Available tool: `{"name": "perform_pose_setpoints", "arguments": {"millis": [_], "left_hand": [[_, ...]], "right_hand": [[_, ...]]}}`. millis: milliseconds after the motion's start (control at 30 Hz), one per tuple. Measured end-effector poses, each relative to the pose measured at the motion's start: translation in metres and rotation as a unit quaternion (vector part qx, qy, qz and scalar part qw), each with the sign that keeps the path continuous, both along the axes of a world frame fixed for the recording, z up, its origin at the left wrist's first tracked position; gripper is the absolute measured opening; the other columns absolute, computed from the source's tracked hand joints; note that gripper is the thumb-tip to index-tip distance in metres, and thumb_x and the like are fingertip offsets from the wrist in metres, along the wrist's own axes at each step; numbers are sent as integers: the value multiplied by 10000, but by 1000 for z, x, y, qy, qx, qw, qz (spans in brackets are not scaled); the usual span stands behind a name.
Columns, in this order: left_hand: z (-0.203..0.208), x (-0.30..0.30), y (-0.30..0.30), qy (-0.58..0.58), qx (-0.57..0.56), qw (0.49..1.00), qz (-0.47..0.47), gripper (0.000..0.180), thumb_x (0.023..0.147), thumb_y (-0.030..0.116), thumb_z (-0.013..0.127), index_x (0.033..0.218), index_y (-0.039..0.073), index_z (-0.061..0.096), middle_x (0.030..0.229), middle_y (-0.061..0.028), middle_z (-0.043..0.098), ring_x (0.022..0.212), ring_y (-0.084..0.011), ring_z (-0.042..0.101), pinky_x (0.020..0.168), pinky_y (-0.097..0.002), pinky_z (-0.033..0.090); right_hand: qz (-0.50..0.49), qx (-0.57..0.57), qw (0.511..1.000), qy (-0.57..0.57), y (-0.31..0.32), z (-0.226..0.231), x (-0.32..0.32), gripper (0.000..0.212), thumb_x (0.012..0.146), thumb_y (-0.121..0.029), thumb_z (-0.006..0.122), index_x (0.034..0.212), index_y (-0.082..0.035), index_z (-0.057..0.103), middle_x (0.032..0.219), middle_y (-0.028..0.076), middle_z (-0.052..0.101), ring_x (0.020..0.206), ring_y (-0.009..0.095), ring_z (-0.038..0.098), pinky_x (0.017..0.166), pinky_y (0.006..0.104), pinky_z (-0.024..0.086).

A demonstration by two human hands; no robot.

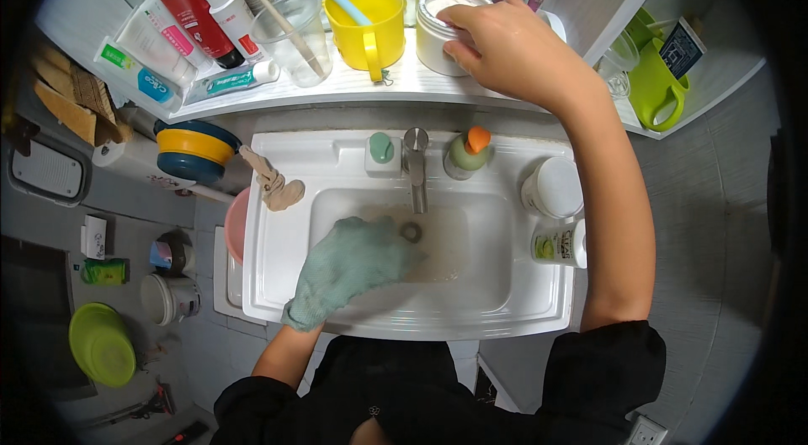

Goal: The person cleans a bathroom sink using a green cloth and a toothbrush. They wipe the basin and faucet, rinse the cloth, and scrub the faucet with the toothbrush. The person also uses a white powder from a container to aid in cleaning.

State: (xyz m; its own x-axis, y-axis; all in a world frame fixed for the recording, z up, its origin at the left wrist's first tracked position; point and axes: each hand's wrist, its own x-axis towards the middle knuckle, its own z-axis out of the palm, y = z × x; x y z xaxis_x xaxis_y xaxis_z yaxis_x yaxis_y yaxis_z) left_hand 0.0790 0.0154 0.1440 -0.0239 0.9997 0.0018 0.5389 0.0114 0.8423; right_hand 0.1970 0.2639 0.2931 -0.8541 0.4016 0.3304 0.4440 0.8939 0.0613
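My left hand (358,256) is inside a grey-green textured glove or washing mitt that covers it to the wrist. It hangs over the left part of the white sink (539,310), by the drain, and its fingers are hidden under the fabric. At the shelf above, my right hand (497,37) grips a white lidless jar (438,45), thumb against the side and a finger at the rim. White contents show inside the jar. A mirror behind reflects the jar and the fingers.
A faucet (416,167), a soap bar (381,147) and a green bottle with an orange top (467,152) line the sink's back. White tubs (555,188) stand at its right, a beige crumpled cloth (273,180) at its left. Yellow cup (370,29) and tubes crowd the shelf (396,92).
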Motion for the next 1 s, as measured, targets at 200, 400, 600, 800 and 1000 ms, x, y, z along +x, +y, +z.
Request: {"name": "perform_pose_setpoints", "arguments": {"millis": [200, 400, 600, 800, 1000], "left_hand": [[-28, -9, -17, -491, -90, 851, 164, 249, 780, 105, 523, 1013, 23, 559, 1041, -146, 544, 904, -271, 536, 828, -341, 418], [-100, -39, -34, 186, 158, 970, -1, 223, 712, 10, 524, 917, 38, 606, 914, -151, 566, 858, -278, 543, 781, -340, 439], [-127, -35, -31, 306, 144, 941, 33, 193, 747, 104, 557, 936, 111, 594, 964, -59, 590, 888, -236, 564, 750, -297, 462], [-123, -20, -27, 361, 89, 922, 109, 312, 832, 182, 528, 1126, 83, 568, 1137, -53, 584, 1039, -210, 547, 912, -282, 416], [-141, -22, -27, -429, -39, 883, 184, 354, 885, 294, 461, 1137, 58, 538, 1144, -118, 567, 1039, -212, 532, 955, -330, 373]], "right_hand": [[7, -58, 998, -15, -3, 10, -7, 249, 785, -155, 622, 995, -22, 604, 846, 135, 642, 799, 280, 606, 891, 373, 404], [41, -105, 986, 121, -3, -1, -3, 273, 759, -146, 635, 1005, -29, 611, 828, 156, 635, 792, 291, 605, 794, 363, 457], [78, -55, 954, 283, 0, -18, 4, 260, 786, -168, 626, 995, -14, 606, 814, 126, 636, 742, 229, 600, 752, 351, 472], [92, -520, 729, 436, -98, -81, 2, 200, 826, -72, 498, 980, -42, 622, 825, 31, 598, 693, 101, 517, 658, 246, 444], [180, -509, 815, 211, -224, -231, -10, 485, 636, 109, 479, 1095, -26, 561, 1069, 148, 571, 1007, 313, 546, 894, 395, 437]]}}
